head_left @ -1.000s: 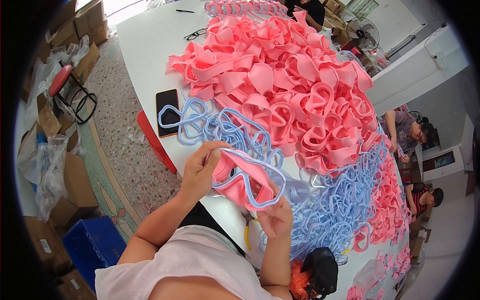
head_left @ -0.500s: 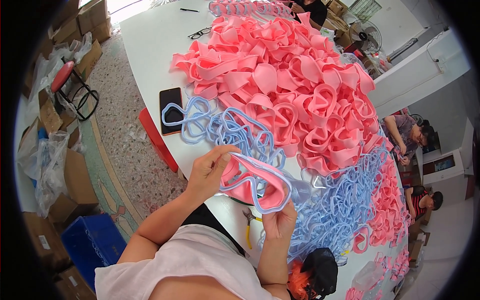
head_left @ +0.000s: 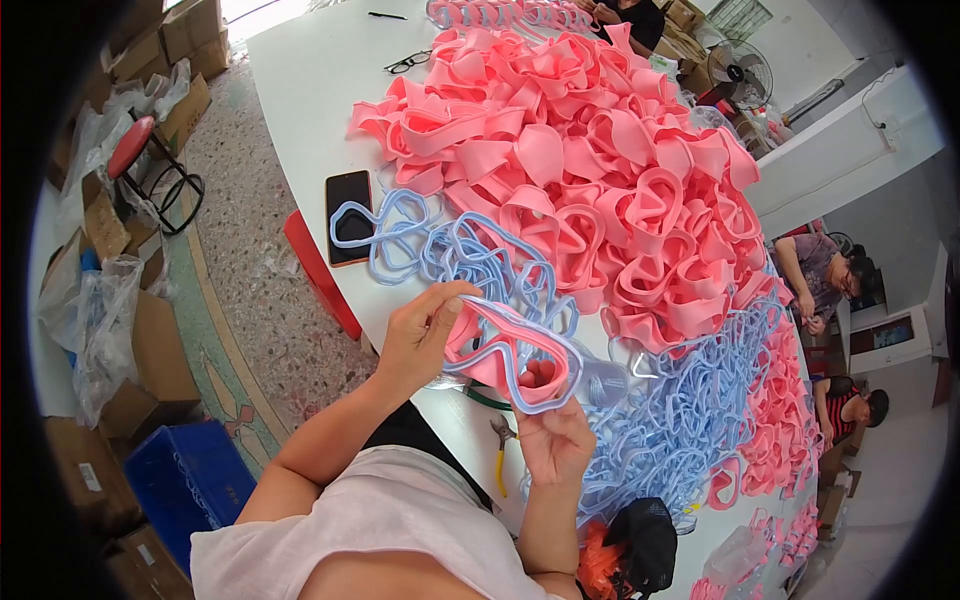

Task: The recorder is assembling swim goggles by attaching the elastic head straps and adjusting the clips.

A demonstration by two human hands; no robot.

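Note:
Between my two hands is a pink goggle skirt (head_left: 487,370) with a light blue frame around its edge. My left hand (head_left: 418,335) pinches its left end between thumb and fingers. Beneath the right end, my right hand (head_left: 556,440) grips the lower rim, and some of its fingertips show through the opening. Just beyond lies a small heap of light blue frames (head_left: 470,255), partly over a dark phone (head_left: 348,185). A larger heap of blue frames (head_left: 665,430) spreads to the right. Yellow-handled pliers (head_left: 500,465) lie on the table near my right forearm.
A big pile of pink skirts (head_left: 560,150) covers the table's far side. Glasses (head_left: 408,62) and a pen (head_left: 387,15) lie farther back. A black pouch (head_left: 645,545) sits near my right elbow. On the left are a red stool (head_left: 132,145) and a blue crate (head_left: 190,490). Other people sit around.
The goggle piece has turned so that its opening faces up more, with right fingertips now showing through it. My right hand has shifted slightly under the rim; the left keeps its pinch.

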